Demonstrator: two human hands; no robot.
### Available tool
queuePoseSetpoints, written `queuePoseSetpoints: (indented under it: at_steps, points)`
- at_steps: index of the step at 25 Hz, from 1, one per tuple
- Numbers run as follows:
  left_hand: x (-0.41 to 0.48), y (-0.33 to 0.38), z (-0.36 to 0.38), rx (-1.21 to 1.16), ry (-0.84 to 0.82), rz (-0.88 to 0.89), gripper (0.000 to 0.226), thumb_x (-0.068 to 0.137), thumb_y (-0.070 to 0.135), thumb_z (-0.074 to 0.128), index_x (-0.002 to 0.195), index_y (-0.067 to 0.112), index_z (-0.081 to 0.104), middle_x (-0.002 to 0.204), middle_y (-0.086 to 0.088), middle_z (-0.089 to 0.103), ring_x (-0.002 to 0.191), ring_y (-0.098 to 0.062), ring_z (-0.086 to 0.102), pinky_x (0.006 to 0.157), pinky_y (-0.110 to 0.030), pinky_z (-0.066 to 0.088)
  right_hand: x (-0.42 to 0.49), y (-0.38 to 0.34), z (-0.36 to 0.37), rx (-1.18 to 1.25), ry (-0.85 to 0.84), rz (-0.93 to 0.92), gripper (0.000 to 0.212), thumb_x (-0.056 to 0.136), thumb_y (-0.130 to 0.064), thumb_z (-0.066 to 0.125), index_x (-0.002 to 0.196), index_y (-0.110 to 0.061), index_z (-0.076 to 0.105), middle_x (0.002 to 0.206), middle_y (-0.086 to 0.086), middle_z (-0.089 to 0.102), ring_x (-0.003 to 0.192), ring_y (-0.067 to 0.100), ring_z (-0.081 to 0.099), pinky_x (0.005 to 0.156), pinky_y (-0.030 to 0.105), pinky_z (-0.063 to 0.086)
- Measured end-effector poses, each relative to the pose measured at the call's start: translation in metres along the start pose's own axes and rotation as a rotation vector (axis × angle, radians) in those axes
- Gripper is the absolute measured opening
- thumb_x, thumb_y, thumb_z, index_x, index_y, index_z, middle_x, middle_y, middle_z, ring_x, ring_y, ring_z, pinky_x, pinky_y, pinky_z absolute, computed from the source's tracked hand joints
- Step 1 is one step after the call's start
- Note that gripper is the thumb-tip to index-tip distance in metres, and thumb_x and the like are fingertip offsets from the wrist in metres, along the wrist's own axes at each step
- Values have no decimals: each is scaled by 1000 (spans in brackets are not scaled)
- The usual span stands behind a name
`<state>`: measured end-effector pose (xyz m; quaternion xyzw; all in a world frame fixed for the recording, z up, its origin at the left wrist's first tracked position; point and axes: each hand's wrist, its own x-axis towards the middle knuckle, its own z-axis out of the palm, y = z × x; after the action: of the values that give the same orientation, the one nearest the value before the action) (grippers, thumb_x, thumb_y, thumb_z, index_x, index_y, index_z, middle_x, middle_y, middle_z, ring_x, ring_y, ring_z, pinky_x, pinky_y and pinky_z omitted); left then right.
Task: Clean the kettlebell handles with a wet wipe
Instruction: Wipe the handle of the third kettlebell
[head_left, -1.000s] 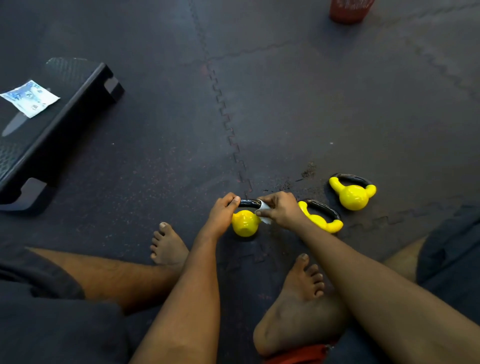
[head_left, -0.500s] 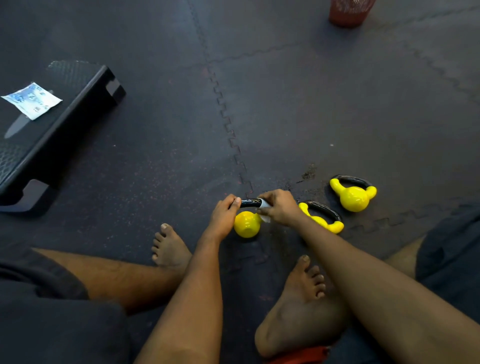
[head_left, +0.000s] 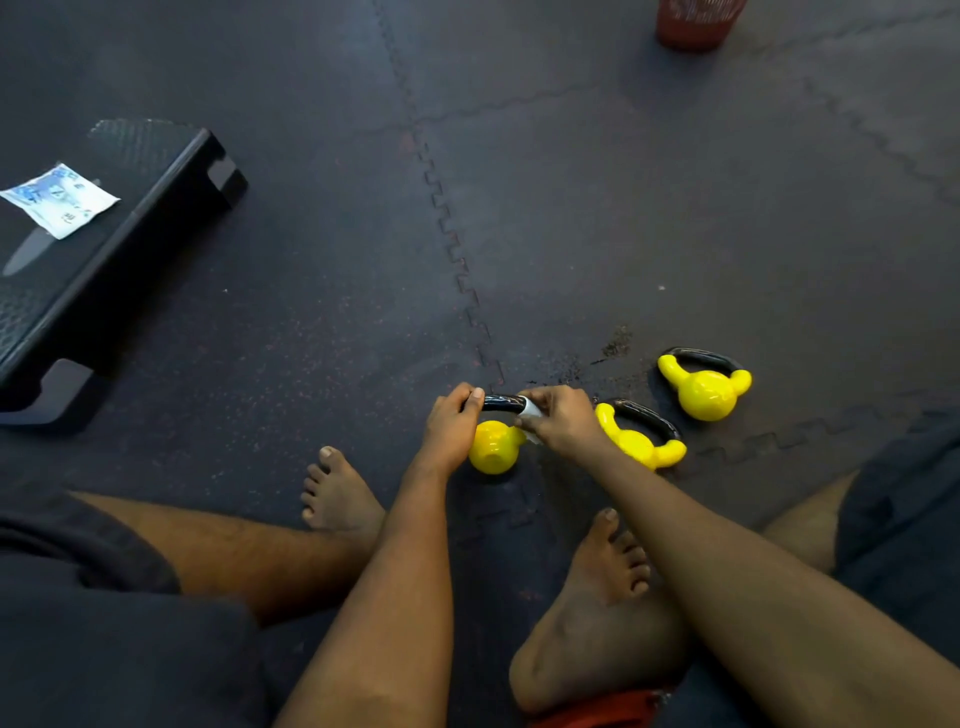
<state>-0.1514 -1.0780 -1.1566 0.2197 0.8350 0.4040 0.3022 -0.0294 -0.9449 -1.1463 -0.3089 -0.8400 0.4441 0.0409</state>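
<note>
Left hand (head_left: 451, 431) is wrapped round the kettlebell (head_left: 493, 447) handle's 9 o'clock end; right hand (head_left: 558, 423) pinches a wet wipe (head_left: 530, 413) against its 3 o'clock end.

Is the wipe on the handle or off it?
On: right hand pinches the white wipe round the black handle; left hand grips its other end.

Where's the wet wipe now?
The wet wipe is lower centre in the head view, pinched by the right hand on the black handle of the leftmost kettlebell.
</note>
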Motion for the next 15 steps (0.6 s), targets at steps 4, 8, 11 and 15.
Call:
queuePoseSetpoints:
  at_steps: [4,8,11,15]
  points:
    - [-7,11,7,73,23,-2,25,101,39,39,84,25,51,95,-12,51,86,-23,48,72,-30,33,-16,-5,35,-98,358,148,23,88,-21,61,109,-22,70,89,10,55,77,27,53,64,27,33]
    - [-10,12,8,87,14,4,25,101,41,38,84,26,49,95,-11,51,88,-22,48,73,-31,34,-26,-12,47,-204,505,124,16,91,-17,56,104,-17,65,84,5,48,73,22,46,64,31,41]
    - [-10,10,9,85,20,1,25,101,41,37,85,27,49,96,-13,53,89,-25,51,70,-31,34,-21,-9,51,-280,538,68,20,88,-16,60,108,-13,65,94,7,60,88,26,51,72,36,45]
    - [-5,3,8,79,18,-16,26,101,43,37,83,29,49,94,-15,57,85,-27,54,60,-30,32,-15,-10,54,-180,568,90,21,85,-19,67,105,-14,63,98,6,61,93,26,54,76,37,46]
